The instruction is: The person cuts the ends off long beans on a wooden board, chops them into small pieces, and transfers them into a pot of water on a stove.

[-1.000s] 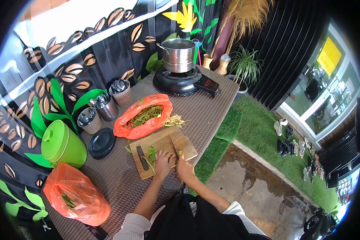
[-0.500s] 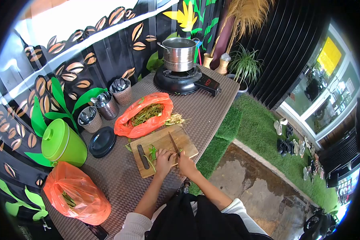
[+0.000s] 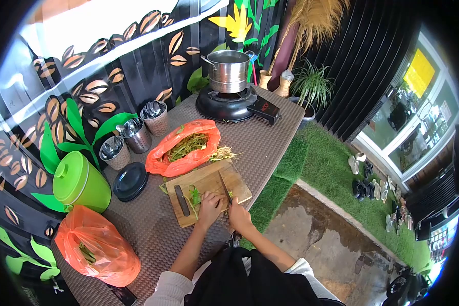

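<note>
A wooden cutting board [image 3: 209, 179] lies on the brown textured table near me. My right hand [image 3: 238, 214] is closed around the handle of a knife [image 3: 224, 182], whose blade points away over the board's right part. Just left of it, my left hand [image 3: 209, 208] presses green leafy stems [image 3: 194, 196] to the wood, fingers curled. Small cut green bits [image 3: 230, 194] lie beside the blade. Behind the board sits an open orange plastic bag [image 3: 160, 162] full of green stalks [image 3: 188, 147], with pale root ends [image 3: 222, 153] spilling out on its right.
A steel pot [image 3: 228, 74] stands on a black portable stove [image 3: 224, 108] at the back. Cutlery cups [image 3: 154, 118], black lids [image 3: 130, 181], a green lidded bucket [image 3: 81, 182] and a tied orange bag [image 3: 98, 250] line the left. A phone [image 3: 123, 295] lies at the near edge.
My right hand and the knife have shifted slightly to the right, away from my left hand. My left hand has barely moved; the bags and pot stay in place.
</note>
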Demonstrator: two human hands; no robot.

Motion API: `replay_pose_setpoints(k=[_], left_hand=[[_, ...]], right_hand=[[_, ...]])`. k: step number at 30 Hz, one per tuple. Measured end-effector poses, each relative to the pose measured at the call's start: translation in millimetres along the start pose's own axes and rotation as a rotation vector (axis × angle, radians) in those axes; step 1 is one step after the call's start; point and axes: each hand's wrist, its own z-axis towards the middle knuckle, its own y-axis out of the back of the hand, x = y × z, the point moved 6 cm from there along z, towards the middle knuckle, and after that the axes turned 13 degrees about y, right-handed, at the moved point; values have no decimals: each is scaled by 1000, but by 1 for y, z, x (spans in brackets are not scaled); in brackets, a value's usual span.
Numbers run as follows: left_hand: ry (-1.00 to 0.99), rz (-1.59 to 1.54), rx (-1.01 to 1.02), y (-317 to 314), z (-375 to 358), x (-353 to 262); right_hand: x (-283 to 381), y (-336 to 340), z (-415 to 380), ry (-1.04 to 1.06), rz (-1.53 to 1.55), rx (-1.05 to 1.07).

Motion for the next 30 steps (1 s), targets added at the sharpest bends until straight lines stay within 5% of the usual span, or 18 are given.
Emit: replay_pose_setpoints(k=[30], left_hand=[[152, -52, -26, -2, 1, 11]], right_hand=[[16, 1, 1, 13, 27, -1]])
